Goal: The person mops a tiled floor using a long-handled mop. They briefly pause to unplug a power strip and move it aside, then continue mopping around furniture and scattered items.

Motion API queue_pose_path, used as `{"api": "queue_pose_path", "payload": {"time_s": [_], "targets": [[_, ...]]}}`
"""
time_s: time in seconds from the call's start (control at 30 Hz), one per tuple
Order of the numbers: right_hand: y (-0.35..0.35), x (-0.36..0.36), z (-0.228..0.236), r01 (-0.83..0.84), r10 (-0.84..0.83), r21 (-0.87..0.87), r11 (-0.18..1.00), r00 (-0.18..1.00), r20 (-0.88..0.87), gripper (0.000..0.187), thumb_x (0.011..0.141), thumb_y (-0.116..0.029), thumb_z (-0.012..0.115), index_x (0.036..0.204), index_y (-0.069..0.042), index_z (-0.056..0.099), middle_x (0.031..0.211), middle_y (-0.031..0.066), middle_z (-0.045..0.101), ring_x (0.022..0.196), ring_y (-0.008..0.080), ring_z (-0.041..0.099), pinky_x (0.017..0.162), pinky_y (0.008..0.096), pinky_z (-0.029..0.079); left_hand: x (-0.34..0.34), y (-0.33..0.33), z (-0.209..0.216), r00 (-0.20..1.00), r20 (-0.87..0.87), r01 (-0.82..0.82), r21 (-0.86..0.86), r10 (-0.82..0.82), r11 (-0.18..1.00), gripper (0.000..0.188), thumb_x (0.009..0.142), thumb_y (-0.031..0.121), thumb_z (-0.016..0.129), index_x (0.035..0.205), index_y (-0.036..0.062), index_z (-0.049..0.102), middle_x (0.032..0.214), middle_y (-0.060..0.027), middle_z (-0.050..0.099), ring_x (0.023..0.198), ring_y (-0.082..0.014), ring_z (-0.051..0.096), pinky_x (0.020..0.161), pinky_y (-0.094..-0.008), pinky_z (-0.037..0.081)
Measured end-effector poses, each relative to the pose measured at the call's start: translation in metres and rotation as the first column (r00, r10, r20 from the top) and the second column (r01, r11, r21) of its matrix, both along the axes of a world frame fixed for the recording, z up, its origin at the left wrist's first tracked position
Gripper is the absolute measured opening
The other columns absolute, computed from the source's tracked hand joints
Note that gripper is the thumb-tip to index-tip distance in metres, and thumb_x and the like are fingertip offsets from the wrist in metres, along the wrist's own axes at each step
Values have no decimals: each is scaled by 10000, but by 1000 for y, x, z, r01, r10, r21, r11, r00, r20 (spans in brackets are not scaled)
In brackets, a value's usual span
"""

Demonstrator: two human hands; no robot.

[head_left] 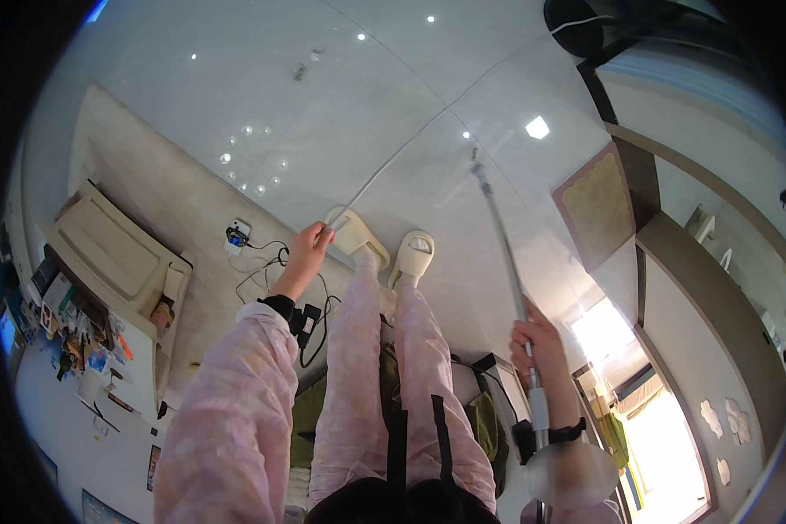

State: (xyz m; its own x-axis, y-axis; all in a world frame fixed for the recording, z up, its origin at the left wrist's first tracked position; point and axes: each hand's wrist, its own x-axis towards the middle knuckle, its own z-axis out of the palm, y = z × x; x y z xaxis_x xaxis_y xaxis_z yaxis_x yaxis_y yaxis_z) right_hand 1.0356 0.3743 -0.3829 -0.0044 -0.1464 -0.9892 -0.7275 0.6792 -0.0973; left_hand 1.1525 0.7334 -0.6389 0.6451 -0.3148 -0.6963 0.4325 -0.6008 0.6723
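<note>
My left hand [305, 258] is closed around one end of a long white cord [428, 120]. The cord runs across the glossy floor toward a dark round base at the far right. My right hand [540, 342] grips a long grey pole [508, 246] with a thicker light-coloured handle section [538, 406] below the fingers. The pole slants away from me down to the floor, where its end blurs into a pale flat shape I cannot make out clearly. Between my hands, my feet stand in cream slippers [413, 253].
A cluttered desk [135, 358] stands at the left beside a beige chair-like piece [118, 249]. A power strip [237, 236] with black cables lies near my left arm. The dark round base [575, 26], a bordered mat [596, 205] and a bright doorway [668, 445] are on the right.
</note>
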Motion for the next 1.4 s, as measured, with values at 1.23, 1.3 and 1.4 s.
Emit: {"api": "queue_pose_path", "payload": {"time_s": [1.23, 1.3, 1.4], "targets": [[76, 80, -59, -7, -78, 292, 956, 957, 280, 613, 909, -23, 455, 1485, -128, 273, 611, -3, 383, 361, 89, 344, 314, 244, 298, -31, 7, 15, 990, -44, -135, 1, 135, 991, 252, 963, 217, 529, 874, -11, 586, 769, -81, 650, 740, -176, 636, 702, -298, 474], [50, 56, -33, 4, -64, 232, 973, 965, 253, 600, 918, -25, 424, 1487, -138, 270, 607, -15, 365, 356, 80, 325, 311, 229, 292, -26, 6, 19, 996, -34, -87, -5, 87, 996, 268, 964, 225, 526, 862, -15, 589, 768, -91, 654, 731, -192, 640, 694, -307, 476], [6, 27, 17, 74, -93, 123, 990, 984, 155, 579, 928, -22, 409, 1483, -142, 296, 619, -2, 382, 365, 95, 337, 317, 246, 286, -19, -1, 25, 1000, -25, 5, 21, -5, 1000, 294, 964, 249, 531, 846, -11, 598, 762, -118, 653, 724, -238, 641, 678, -324, 477]]}}
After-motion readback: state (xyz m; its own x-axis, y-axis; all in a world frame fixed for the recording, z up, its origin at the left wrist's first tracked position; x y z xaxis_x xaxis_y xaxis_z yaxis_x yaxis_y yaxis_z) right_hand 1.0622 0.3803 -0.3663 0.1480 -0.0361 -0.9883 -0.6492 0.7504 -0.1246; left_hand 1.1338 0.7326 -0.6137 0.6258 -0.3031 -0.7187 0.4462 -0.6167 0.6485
